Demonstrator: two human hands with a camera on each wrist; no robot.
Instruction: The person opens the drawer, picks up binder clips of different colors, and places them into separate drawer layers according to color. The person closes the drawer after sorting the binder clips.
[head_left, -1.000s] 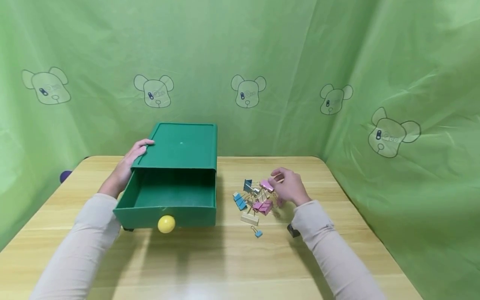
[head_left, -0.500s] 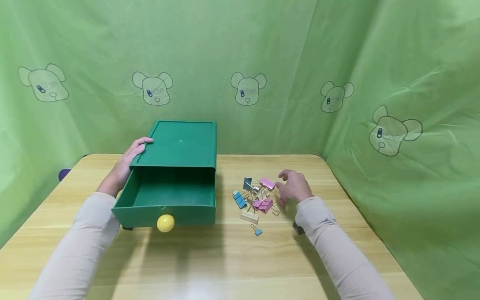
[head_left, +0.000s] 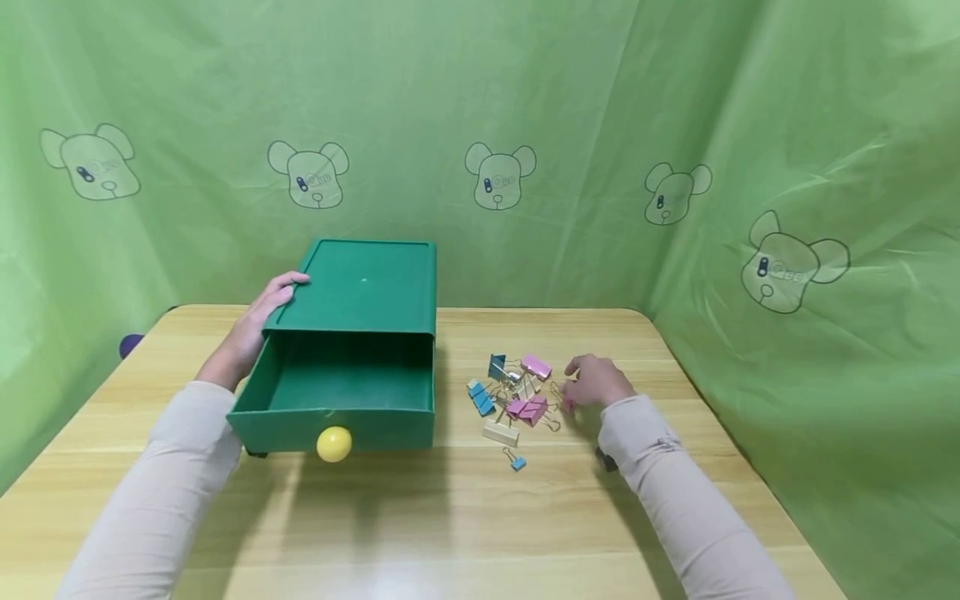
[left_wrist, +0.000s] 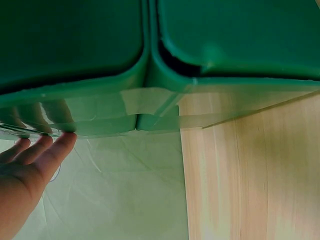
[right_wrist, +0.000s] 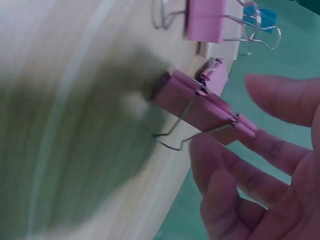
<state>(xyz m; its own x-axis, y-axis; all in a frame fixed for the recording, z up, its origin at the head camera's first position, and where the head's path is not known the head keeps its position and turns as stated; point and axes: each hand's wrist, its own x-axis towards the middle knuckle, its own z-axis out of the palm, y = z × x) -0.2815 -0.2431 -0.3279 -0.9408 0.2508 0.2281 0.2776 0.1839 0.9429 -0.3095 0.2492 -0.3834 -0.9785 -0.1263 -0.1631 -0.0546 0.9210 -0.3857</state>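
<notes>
while the left hand (head_left: 258, 321) bears on the green cabinet (head_left: 367, 283), the right hand (head_left: 597, 381) is at the pink binder clip (right_wrist: 195, 107). head view puts that clip between 4 and 5 o'clock from frame centre, right rim of the pile, partly hidden by the fingers.

right wrist view reads better: long axis runs about 10 to 4, wire handle (right_wrist: 172, 142) sticks out toward 7 or 8. one finger touches the 4 o'clock end, thumb tip overlaps the lower edge, another finger stands clear on the 2 o'clock side. thumb and finger are bent about that end, but i can't tell whether they pinch it.

left hand: fingers straight, slightly apart, tips on the cabinet's left wall. cabinet is at 9 from centre in my head view, left top edge slanting 1 to 7. drawer (head_left: 300, 433) is out toward roughly 7, yellow knob (head_left: 334, 443) on its front facing 6.

rest of the pile, going round from the held-at clip: glossy pink clip (head_left: 537, 367) at 11, its axis 10 to 4; magenta clip (head_left: 533, 410) just beside at 9; cream clip (head_left: 501, 432) at 8, axis near 9 to 3; small blue clip (head_left: 518, 464) at 7. i also see a dark object (head_left: 606, 460) half under the right cuff on the table (head_left: 480, 533).
</notes>
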